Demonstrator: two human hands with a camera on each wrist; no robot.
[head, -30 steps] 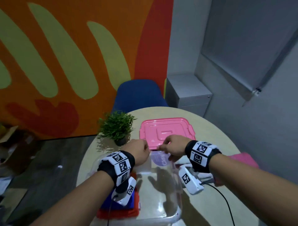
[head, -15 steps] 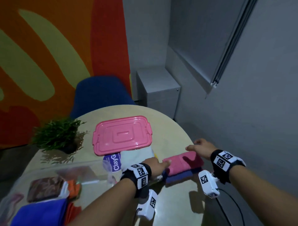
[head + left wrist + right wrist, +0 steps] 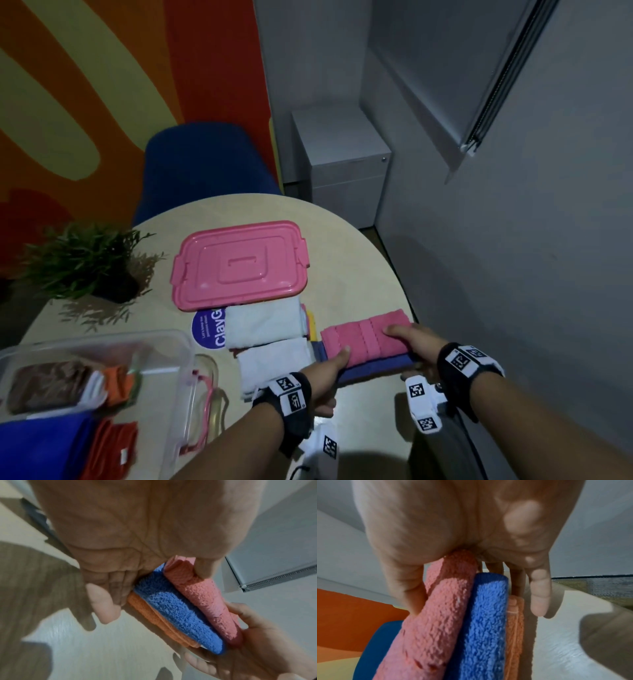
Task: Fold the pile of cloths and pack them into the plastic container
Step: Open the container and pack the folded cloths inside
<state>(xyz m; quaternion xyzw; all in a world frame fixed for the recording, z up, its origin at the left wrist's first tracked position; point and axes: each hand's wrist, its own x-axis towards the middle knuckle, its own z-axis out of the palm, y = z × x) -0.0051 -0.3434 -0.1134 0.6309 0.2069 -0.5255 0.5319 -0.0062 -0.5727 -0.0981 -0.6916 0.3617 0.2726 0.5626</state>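
both hands clamping folded cloth stack (image 3: 368, 346) ends, left hand (image 3: 327, 371), right hand (image 3: 416, 346), thumbs on top

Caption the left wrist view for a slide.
Both hands, left hand and right hand, grip a stack of folded cloths: pink, blue, orange.

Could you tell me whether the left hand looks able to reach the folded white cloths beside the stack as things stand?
Probably not right away: the left hand grips the stack's end together with the right hand. The white cloths lie just left of it, uncovered, so once freed the way looks open.
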